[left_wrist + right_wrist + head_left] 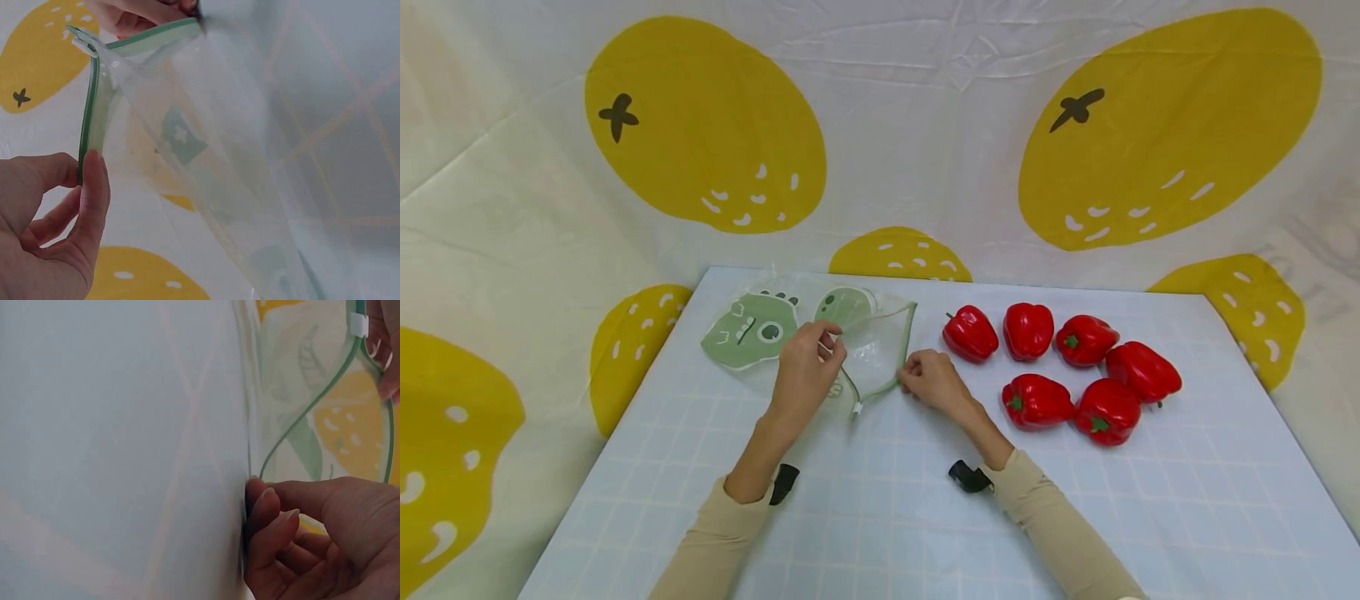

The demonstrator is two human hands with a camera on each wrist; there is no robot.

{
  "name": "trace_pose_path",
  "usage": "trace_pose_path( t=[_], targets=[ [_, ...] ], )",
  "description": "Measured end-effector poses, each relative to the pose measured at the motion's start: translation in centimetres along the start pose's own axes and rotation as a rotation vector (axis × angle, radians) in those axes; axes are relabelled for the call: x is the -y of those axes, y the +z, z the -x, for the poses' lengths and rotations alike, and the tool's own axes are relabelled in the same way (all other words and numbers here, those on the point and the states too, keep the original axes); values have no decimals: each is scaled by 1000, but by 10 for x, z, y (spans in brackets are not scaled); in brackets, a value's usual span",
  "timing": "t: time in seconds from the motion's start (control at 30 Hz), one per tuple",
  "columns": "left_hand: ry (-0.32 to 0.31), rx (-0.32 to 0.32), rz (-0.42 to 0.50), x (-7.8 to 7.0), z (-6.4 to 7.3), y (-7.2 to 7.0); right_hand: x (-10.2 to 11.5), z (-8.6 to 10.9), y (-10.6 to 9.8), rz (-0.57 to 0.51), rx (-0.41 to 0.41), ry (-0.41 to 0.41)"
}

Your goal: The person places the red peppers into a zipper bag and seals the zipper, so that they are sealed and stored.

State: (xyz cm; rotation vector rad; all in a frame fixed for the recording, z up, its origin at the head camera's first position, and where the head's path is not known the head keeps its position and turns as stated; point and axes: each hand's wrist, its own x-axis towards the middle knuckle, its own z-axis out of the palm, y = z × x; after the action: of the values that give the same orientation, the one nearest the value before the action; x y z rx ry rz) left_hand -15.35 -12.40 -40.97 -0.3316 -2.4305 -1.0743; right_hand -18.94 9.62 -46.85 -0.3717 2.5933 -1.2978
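The left hand [808, 358] and right hand [936, 381] each pinch the green rim [89, 119] of a see-through bag [752, 329] near the far left corner of the table [887, 517]. I think this is the opening part; next, its mouth [874, 350] probably needs pulling wider.

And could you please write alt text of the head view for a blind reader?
A person's left hand and right hand hold a clear, green-edged printed bag open on a pale checked table. Six red bell peppers lie right of the bag.
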Motion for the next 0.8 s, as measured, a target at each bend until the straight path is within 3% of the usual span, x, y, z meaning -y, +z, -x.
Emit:
trace_pose_path(
  t=[0.17,0.37,0.63,0.8],
  targets=[
    [-98,37,127,-1,-1,-13,-1,-2,-2,2,12,7],
    [-172,19,239,-3,-5,-23,-1,-3,-1,17,-1,18],
    [-190,116,296,3,7,-10,-2,-3,-1,23,-9,30],
    [-200,151,255,1,15,-2,-2,-4,0,31,-19,27]
  ],
)
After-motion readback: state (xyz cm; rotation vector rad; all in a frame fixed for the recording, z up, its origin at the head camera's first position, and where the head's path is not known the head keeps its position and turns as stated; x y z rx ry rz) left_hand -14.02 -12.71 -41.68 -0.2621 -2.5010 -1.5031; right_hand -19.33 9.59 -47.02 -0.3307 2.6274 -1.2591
